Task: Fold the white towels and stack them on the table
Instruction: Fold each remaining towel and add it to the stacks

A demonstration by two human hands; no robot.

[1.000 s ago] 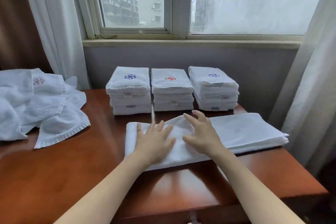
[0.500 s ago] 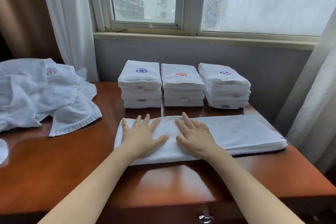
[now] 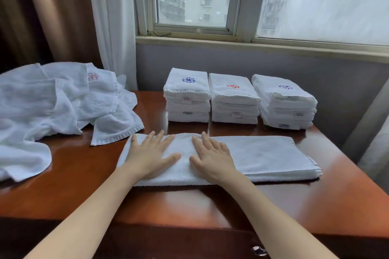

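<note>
While fingers lie straight, left hand (image 3: 150, 156) and right hand (image 3: 211, 159) press folded towel (image 3: 263, 156).

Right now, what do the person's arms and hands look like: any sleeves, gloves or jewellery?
Both are bare. The left hand and right hand wear no gloves and no rings that I can see. The left forearm and right forearm show no sleeve, watch or bracelet down to the picture's lower edge.
</note>
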